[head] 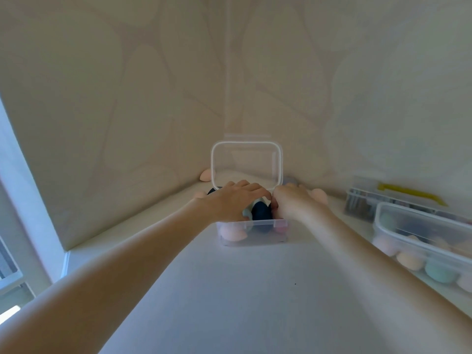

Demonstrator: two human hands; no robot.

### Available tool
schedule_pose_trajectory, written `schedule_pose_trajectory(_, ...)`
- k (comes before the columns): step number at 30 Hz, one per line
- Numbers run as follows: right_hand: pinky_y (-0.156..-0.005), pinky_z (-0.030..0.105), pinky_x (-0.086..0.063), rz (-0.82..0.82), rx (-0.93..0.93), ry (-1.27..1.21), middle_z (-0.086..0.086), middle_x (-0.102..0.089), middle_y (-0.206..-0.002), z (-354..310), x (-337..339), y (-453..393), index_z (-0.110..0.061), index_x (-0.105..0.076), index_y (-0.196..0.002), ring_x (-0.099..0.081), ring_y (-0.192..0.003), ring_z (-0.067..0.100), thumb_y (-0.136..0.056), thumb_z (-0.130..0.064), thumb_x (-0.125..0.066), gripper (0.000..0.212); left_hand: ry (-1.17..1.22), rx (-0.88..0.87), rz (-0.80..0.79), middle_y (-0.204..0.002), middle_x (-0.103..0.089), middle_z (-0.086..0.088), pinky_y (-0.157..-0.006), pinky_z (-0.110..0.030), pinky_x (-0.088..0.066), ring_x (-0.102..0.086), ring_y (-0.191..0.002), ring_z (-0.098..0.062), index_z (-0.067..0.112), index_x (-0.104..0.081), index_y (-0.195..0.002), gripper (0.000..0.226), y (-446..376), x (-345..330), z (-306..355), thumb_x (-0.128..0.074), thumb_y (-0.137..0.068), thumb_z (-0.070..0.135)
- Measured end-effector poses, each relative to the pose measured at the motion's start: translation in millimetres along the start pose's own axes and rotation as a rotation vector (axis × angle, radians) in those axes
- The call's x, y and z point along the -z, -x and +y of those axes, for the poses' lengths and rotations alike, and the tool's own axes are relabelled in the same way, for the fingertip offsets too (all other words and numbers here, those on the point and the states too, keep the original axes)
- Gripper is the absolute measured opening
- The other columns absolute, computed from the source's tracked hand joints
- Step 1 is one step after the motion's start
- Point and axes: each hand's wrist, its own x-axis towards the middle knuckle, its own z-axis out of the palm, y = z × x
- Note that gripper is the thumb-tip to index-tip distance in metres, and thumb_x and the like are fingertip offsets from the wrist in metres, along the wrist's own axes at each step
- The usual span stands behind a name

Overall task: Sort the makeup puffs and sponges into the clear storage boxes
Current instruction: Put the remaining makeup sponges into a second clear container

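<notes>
Both hands reach into a small clear box (252,232) on the desk (229,290), its lid (246,162) standing open. The left hand (229,200) curls over a dark sponge (261,213); the right hand's (291,200) hold is unclear. Press sponges down gently so the lid can shut.

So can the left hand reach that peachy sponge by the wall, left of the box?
Probably yes. The left hand sits over the open box, and the peach sponge lies just beyond, with nothing between them.
</notes>
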Motion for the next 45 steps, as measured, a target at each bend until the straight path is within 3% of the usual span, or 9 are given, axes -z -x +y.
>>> schedule_pose_trajectory(6, -0.071, 0.026, -0.046, -0.139, 0.007, -0.355, 0.0, -0.061, -0.092, 21.0, 9.5, -24.3, -0.012, -0.067, -0.098, -0.057, -0.085, 0.018, -0.073, -0.019, -0.074, 0.027, -0.111, -0.08, -0.084, -0.149, -0.031, 0.008, -0.101, -0.033, -0.036, -0.034, -0.132, -0.019, 0.03, -0.022, -0.146, 0.069, -2.4, 5.0, 2.7, -0.057, -0.088, 0.014)
schedule_pose_trajectory(9, -0.076, 0.029, -0.047, -0.014, -0.083, -0.595, 0.002, -0.064, -0.09, 52.1, 11.7, -36.7, -0.006, -0.067, -0.101, -0.059, -0.079, 0.019, -0.08, -0.013, -0.069, 0.022, -0.102, -0.098, -0.139, -0.153, -0.022, 0.012, -0.099, -0.032, -0.034, -0.029, -0.134, -0.018, 0.038, -0.011, -0.148, 0.079, -4.3, 6.3, 3.9, -0.052, -0.088, 0.006)
schedule_pose_trajectory(12, -0.092, 0.037, -0.049, 0.157, -0.279, -0.476, 0.017, -0.064, -0.115, 86.7, -13.8, -56.7, -0.005, -0.066, -0.11, -0.059, -0.107, 0.033, -0.09, -0.013, -0.049, 0.028, -0.11, -0.127, -0.178, -0.155, -0.018, 0.013, -0.101, -0.033, -0.033, -0.024, -0.138, -0.019, 0.043, -0.012, -0.146, 0.078, -8.1, 6.3, 4.7, -0.048, -0.089, 0.005)
schedule_pose_trajectory(16, -0.11, 0.036, -0.035, -0.077, -0.335, -0.206, 0.013, -0.042, -0.144, 103.6, -49.2, -71.5, -0.022, -0.057, -0.124, -0.04, -0.133, 0.032, -0.091, -0.015, -0.043, 0.037, -0.098, -0.127, -0.201, -0.154, -0.021, 0.013, -0.098, -0.031, -0.031, -0.022, -0.138, -0.02, 0.045, -0.015, -0.146, 0.074, -12.6, 4.8, 1.7, -0.045, -0.09, 0.006)
schedule_pose_trajectory(20, -0.101, 0.032, -0.038, -0.076, -0.322, -0.211, 0.02, -0.04, -0.14, 109.2, -72.3, -78.3, -0.009, -0.055, -0.11, -0.041, -0.129, 0.033, -0.09, -0.01, -0.045, 0.022, -0.097, -0.122, -0.196, -0.151, -0.027, 0.014, -0.099, -0.032, -0.032, -0.024, -0.137, -0.02, 0.044, -0.016, -0.146, 0.071, -12.9, 1.6, 0.5, -0.042, -0.092, 0.006)
schedule_pose_trajectory(27, -0.085, 0.036, -0.049, 0.335, -0.328, -0.599, 0.017, -0.057, -0.112, 95.0, -34.5, -69.4, -0.011, -0.065, -0.098, -0.06, -0.099, 0.034, -0.082, -0.008, -0.06, 0.017, -0.061, -0.094, -0.21, -0.15, -0.029, 0.015, -0.1, -0.031, -0.027, -0.023, -0.137, -0.019, 0.047, -0.016, -0.144, 0.073, -11.1, -0.1, -0.4, -0.042, -0.091, 0.004)
schedule_pose_trajectory(30, -0.054, 0.026, -0.046, 0.041, -0.137, -0.882, 0.012, -0.065, -0.09, 78.4, 14.6, -48.8, -0.011, -0.062, -0.097, -0.063, -0.064, 0.021, -0.085, -0.006, -0.061, 0.013, -0.038, -0.081, -0.214, -0.149, -0.03, 0.017, -0.099, -0.029, -0.026, -0.023, -0.136, -0.017, 0.049, -0.018, -0.143, 0.072, -10.4, 0.0, -1.0, -0.042, -0.091, 0.006)
schedule_pose_trajectory(33, -0.052, 0.022, -0.045, -0.25, -0.001, -0.743, 0.01, -0.068, -0.089, 58.6, 39.8, -34.3, -0.012, -0.057, -0.096, -0.065, -0.062, 0.016, -0.084, -0.007, -0.067, 0.016, -0.027, -0.049, -0.217, -0.149, -0.031, 0.015, -0.1, -0.031, -0.028, -0.024, -0.135, -0.018, 0.048, -0.019, -0.143, 0.069, -8.4, 0.5, 1.4, -0.044, -0.091, 0.011)
schedule_pose_trajectory(45, -0.067, 0.024, -0.043, -0.406, 0.025, -0.08, -0.003, -0.054, -0.066, 12.9, 11.4, -33.1, -0.013, -0.067, -0.076, -0.053, -0.07, 0.016, -0.074, -0.024, -0.078, 0.016, -0.044, -0.007, -0.216, -0.146, -0.036, 0.013, -0.103, -0.039, -0.035, -0.027, -0.133, -0.02, 0.043, -0.024, -0.143, 0.062, -10.6, -3.7, 2.5, -0.047, -0.092, 0.016)
